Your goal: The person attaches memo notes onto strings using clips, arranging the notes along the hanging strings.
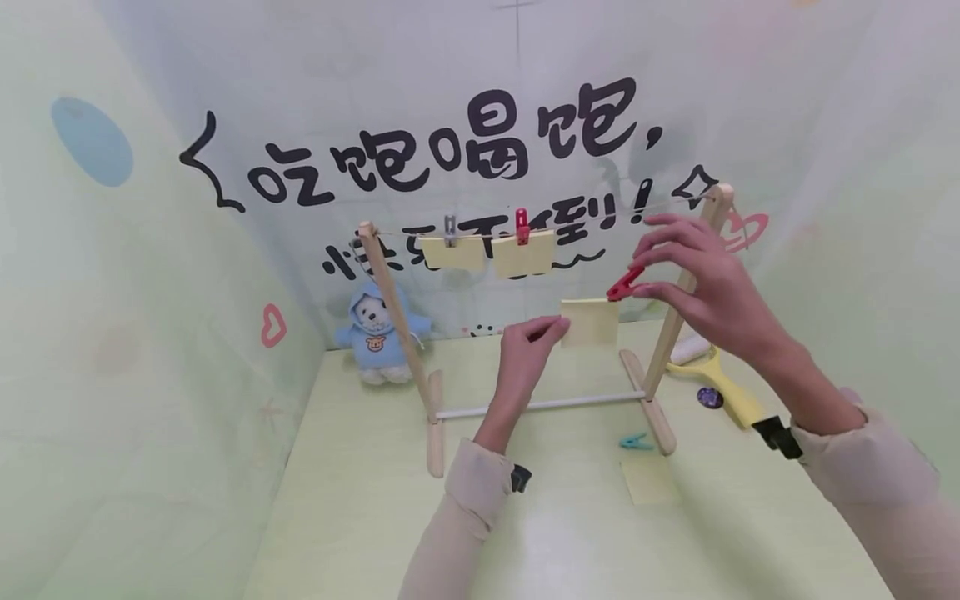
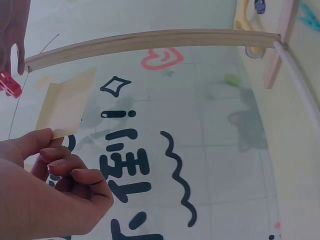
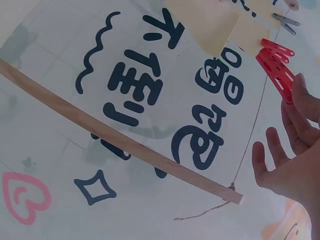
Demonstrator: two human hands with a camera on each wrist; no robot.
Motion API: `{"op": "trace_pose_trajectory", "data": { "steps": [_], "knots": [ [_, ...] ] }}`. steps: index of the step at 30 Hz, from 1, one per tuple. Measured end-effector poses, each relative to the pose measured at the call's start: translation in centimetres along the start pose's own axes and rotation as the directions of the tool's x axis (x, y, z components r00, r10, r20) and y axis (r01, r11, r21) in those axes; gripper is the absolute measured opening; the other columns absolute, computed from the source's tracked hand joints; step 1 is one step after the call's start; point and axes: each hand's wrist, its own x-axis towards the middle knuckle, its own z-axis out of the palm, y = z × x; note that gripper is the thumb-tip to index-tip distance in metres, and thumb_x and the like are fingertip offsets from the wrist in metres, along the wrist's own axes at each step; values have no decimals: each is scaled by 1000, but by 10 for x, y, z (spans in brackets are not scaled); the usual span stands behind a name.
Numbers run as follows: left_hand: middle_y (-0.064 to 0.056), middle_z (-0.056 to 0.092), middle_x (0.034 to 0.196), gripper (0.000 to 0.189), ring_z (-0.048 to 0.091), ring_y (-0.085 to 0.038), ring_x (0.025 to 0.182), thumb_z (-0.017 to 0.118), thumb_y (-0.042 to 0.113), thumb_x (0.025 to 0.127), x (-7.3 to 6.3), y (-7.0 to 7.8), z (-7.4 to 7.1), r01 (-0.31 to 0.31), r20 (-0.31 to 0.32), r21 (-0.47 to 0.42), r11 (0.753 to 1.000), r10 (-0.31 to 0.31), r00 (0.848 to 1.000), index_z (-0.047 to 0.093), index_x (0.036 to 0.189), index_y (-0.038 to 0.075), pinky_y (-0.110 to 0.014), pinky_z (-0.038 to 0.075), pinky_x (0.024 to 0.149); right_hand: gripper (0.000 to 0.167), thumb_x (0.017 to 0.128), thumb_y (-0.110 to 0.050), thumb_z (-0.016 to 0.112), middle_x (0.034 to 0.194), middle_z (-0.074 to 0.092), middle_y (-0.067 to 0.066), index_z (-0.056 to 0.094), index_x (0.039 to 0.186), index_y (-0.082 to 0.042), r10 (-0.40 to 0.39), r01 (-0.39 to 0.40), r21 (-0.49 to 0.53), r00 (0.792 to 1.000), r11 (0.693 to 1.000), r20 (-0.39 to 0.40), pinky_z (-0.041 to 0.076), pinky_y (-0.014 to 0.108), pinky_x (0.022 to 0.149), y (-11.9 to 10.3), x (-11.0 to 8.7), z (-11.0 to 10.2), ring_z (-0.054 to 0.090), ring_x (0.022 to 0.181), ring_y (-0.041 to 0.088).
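Observation:
My left hand (image 1: 525,354) pinches a pale yellow sticky note (image 1: 591,325) at its edge, between thumb and forefinger. The right hand (image 1: 701,279) pinches a red clothespin (image 1: 624,285) between thumb and fingertips, other fingers spread. In the head view the clothespin overlaps the note's upper right corner; the left wrist view shows a gap between clothespin (image 2: 9,85) and note (image 2: 67,105). Behind them a thin string (image 3: 254,127) spans a wooden rack (image 1: 667,350). From it hang two yellow notes, one under a grey clothespin (image 1: 450,231), one under a second red clothespin (image 1: 522,227).
On the table lie a teal clothespin (image 1: 636,442) and another yellow note (image 1: 648,482), right of centre. A white rod (image 1: 585,402) joins the rack's feet. A plush toy (image 1: 381,337) in blue sits behind the left post; a yellow-handled roller (image 1: 720,383) lies by the right post.

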Motion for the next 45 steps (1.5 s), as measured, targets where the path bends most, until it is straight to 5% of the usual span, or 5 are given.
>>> {"op": "trace_pose_trajectory", "data": {
  "steps": [6,12,26,38,45],
  "knots": [
    [-7,83,113,26,64,-7,92,77,25,105,15,23,1,-22,-40,-38,999,21,999,84,123,8,-22,51,82,25,84,6,88,121,71,23,77,107,7,-15,15,-23,1000,1000,-4,28,32,129,-5,28,-8,51,146,35],
    [-8,82,108,24,60,-7,87,77,21,105,22,37,4,-54,-84,-79,995,47,995,84,122,6,-20,49,77,26,85,8,87,115,70,29,75,107,14,-91,90,-25,994,996,-55,34,26,123,-2,57,-15,50,141,6],
    [0,69,89,24,57,-11,78,75,19,106,36,56,8,-57,-104,-151,987,41,994,83,122,4,-19,48,68,25,78,11,91,107,69,26,77,99,15,-97,97,-40,995,995,-23,35,20,111,10,93,-16,46,117,-12],
    [2,59,71,24,49,-7,61,74,17,107,38,65,9,-80,-97,-268,960,56,994,82,121,-1,-15,39,53,20,78,10,93,105,73,19,80,93,7,-99,104,-85,993,991,62,34,40,113,11,103,-11,60,111,31],
    [2,59,72,24,50,-7,62,74,18,107,38,66,10,-74,-109,-257,964,47,993,82,122,0,-15,41,55,20,79,6,94,106,72,18,80,93,5,-78,90,-123,992,988,102,32,51,107,10,105,-6,60,114,37]
  ]
}}
